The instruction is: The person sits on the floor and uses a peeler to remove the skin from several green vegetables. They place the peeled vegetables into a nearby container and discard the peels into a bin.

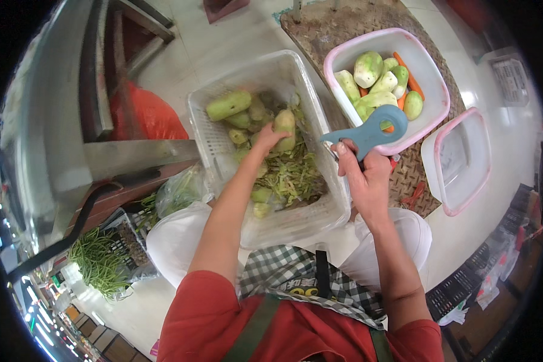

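Note:
My left hand [269,138] reaches into a white plastic crate [294,221], its fingers against a pale green gourd-like vegetable [285,131]; whether it grips it I cannot tell. Heaped green peelings [294,174] and several more green vegetables lie around it. Over the crate's right rim, my right hand [364,176] is closed on a blue-handled peeler [366,131]; its metal end is partly hidden by my fingers. Beyond it, a pink-rimmed white basin [439,122] holds peeled pale green vegetables [369,68] and orange carrots [414,83].
The basin stands on a rusty metal tread plate [326,27]. Beside it is a second pink-rimmed white basin [464,158]. A metal frame [140,156] and a red plastic bag [149,113] are at left. Long green beans [97,262] lie lower left; black crates [461,280] stand lower right.

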Action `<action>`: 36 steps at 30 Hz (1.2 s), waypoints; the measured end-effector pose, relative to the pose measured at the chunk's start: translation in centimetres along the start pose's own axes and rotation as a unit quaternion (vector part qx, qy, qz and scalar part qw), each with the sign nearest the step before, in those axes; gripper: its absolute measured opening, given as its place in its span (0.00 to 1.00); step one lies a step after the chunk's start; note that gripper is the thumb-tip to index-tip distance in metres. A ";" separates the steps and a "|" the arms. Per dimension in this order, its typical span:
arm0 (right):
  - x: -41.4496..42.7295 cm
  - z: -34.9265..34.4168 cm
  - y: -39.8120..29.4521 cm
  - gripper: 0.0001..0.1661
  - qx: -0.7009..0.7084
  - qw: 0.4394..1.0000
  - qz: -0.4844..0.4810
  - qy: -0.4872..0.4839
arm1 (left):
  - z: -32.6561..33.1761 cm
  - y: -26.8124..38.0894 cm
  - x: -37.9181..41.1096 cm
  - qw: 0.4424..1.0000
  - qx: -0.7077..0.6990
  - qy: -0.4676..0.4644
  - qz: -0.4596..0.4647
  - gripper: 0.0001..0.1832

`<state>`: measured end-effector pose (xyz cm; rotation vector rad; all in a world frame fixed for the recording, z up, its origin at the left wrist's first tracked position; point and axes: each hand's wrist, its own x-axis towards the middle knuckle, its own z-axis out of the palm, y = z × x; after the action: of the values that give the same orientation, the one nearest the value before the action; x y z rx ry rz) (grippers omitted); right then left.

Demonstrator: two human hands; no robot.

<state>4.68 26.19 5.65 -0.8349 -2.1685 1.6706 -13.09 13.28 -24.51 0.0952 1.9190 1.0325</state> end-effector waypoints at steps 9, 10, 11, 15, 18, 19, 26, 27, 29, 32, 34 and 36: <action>-0.7 0.2 0.7 0.14 0.005 0.997 -0.079 0.000 | -2.6 3.6 -14.2 0.938 -0.315 -0.132 0.053 0.32; -0.7 0.6 1.3 0.14 0.028 0.995 -0.095 -0.002 | -3.1 4.7 -15.9 0.938 -0.312 -0.138 0.066 0.31; -1.0 0.9 1.5 0.14 0.028 0.995 -0.095 -0.007 | -3.7 5.3 -17.7 0.937 -0.310 -0.139 0.077 0.31; -2.0 1.8 2.5 0.14 0.038 0.990 -0.130 -0.027 | -4.8 7.1 -24.4 0.906 -0.362 -0.193 0.102 0.25; -2.6 2.1 3.9 0.14 0.052 0.989 -0.132 -0.049 | -4.0 6.2 -27.8 0.858 -0.476 -0.173 0.082 0.22; -2.7 2.2 4.2 0.14 0.052 0.989 -0.127 -0.058 | -3.6 5.7 -28.3 0.846 -0.501 -0.164 0.079 0.22; -3.5 2.4 3.4 0.15 0.025 0.991 -0.076 -0.104 | -3.1 5.7 -29.1 0.792 -0.573 -0.181 0.104 0.29; -3.7 2.6 2.8 0.15 0.050 0.991 -0.065 -0.110 | -3.2 5.7 -29.1 0.797 -0.570 -0.166 0.109 0.29; -4.2 2.5 1.7 0.14 0.095 0.986 -0.063 -0.125 | -3.3 5.8 -29.2 0.807 -0.558 -0.163 0.100 0.29; -4.7 3.0 1.1 0.12 0.127 0.975 -0.098 -0.154 | -3.3 6.6 -29.4 0.812 -0.562 -0.131 0.083 0.29; -5.2 3.5 0.9 0.12 0.106 0.968 -0.111 -0.198 | -3.5 6.0 -28.9 0.809 -0.562 -0.146 0.089 0.28; -5.9 4.4 1.0 0.12 0.086 0.957 -0.155 -0.230 | -3.1 5.5 -28.1 0.810 -0.565 -0.130 0.089 0.28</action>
<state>7.23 19.38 4.16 -0.0461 -2.2359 1.9871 -1.17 2.34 -0.65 -0.2608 0.8138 2.0108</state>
